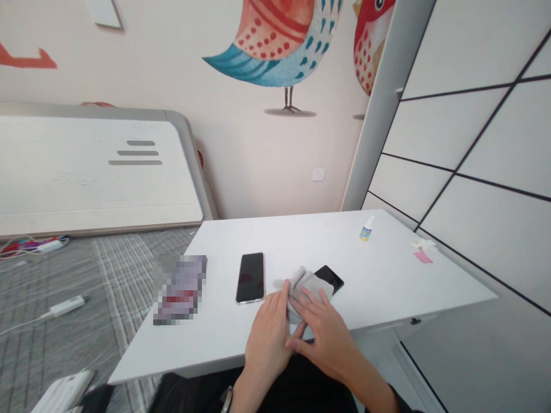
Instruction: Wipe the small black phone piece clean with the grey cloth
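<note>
A grey cloth (pixel 307 282) lies bunched over a dark phone (pixel 329 277), whose far corner sticks out to the right. My right hand (pixel 325 330) presses the cloth down on the phone, fingers spread across the fabric. Close beside it, my left hand (pixel 267 332) rests along the left side of the cloth, with its fingers straight and close together. It appears to hold the near end of the phone, though the hands and cloth hide most of that grip. A second phone (pixel 250 277), black-screened, lies on the table left of my hands.
On the white table (pixel 297 238) stand a small bottle (pixel 366 229) and, farther right, a crumpled white piece (pixel 424 245) beside a pink slip (pixel 423 257). A blurred purple item (pixel 185 289) lies left. White panelled doors (pixel 486 137) border the right side.
</note>
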Motion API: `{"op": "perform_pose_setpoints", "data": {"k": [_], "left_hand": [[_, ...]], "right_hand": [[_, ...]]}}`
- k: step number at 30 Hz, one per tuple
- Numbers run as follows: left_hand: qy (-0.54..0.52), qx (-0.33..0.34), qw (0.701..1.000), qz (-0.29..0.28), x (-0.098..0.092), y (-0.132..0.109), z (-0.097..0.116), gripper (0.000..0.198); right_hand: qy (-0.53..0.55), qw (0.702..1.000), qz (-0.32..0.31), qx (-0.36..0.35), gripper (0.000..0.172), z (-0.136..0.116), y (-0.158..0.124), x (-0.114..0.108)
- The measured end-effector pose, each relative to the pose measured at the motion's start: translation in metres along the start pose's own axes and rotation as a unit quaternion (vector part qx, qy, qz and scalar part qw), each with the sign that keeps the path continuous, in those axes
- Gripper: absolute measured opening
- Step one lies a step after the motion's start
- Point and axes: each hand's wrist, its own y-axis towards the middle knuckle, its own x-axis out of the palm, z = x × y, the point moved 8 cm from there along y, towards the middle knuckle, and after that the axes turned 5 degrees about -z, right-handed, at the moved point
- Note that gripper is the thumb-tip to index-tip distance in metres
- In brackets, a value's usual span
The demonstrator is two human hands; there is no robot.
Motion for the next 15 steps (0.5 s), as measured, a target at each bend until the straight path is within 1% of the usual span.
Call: {"op": "perform_pose_setpoints", "data": {"k": [1, 2, 4, 6, 7, 8, 9, 11, 12, 13, 14, 15], "left_hand": [[0.0, 0.001, 1.0, -0.001, 0.0, 0.0, 0.0, 0.081], [0.0, 0.0, 1.0, -0.002, -0.001, 0.0, 0.001, 0.082], [-0.001, -0.004, 1.0, -0.002, -0.002, 0.0, 0.002, 0.083], [-0.001, -0.01, 1.0, 0.0, -0.004, 0.001, 0.003, 0.082], [-0.001, -0.013, 1.0, 0.001, -0.004, 0.001, 0.004, 0.082], [-0.001, -0.016, 1.0, 0.002, -0.004, 0.002, 0.004, 0.081], [0.0, -0.018, 1.0, 0.001, -0.004, 0.002, 0.004, 0.08], [0.002, -0.022, 1.0, -0.002, -0.002, 0.002, 0.002, 0.078], [0.003, -0.023, 1.0, -0.005, -0.001, 0.002, 0.002, 0.078], [0.005, -0.023, 1.0, -0.007, 0.0, 0.001, 0.001, 0.079], [0.007, -0.023, 1.0, -0.01, 0.0, 0.001, 0.001, 0.079], [0.009, -0.022, 1.0, -0.012, 0.0, 0.001, 0.002, 0.08]], "right_hand": [[0.004, 1.0, -0.006, -0.008, 0.07, 0.0, 0.001, 0.0], [0.005, 1.0, -0.005, -0.003, 0.064, 0.006, 0.002, -0.002], [-0.002, 0.999, 0.012, 0.039, 0.055, 0.034, 0.004, -0.013], [-0.015, 0.996, 0.035, 0.085, 0.058, 0.06, 0.006, -0.024], [-0.02, 0.994, 0.041, 0.097, 0.061, 0.064, 0.006, -0.026], [-0.023, 0.994, 0.041, 0.095, 0.065, 0.061, 0.006, -0.025], [-0.023, 0.996, 0.035, 0.082, 0.07, 0.051, 0.005, -0.02], [-0.015, 0.999, 0.012, 0.031, 0.08, 0.019, 0.001, -0.006], [-0.009, 1.0, 0.001, 0.002, 0.081, 0.003, -0.002, 0.0], [-0.004, 1.0, -0.006, -0.022, 0.079, -0.009, -0.005, 0.004], [-0.002, 0.999, -0.008, -0.035, 0.074, -0.013, -0.007, 0.005], [-0.003, 0.999, -0.003, -0.035, 0.068, -0.01, -0.008, 0.004]]}}
